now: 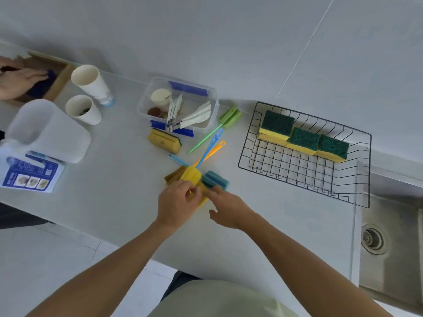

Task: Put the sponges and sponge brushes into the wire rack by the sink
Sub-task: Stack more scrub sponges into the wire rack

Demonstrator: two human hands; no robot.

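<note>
- The left hand rests on the counter, its fingers curled and pinching the near end of the yellow sponge-brush head.
- The right hand lies just beside it, fingers loosely extended, fingertips touching the near edge of the teal sponge-brush head; whether it actually grasps anything cannot be told.
- A tan sponge-brush head lies just left of the yellow one; blue, orange and light-blue handles fan out from the cluster toward the far side.
- A green sponge brush lies apart, farther back, between the clear plastic box and the wire rack.
- A yellow scouring sponge sits on the counter just near of the box.
- The wire rack stands to the right, next to the sink; three green-topped yellow sponges line its far side, touching one another.
- Far left: two paper cups, a white jug, a printed leaflet, and another person's hand in a wooden tray.
</note>
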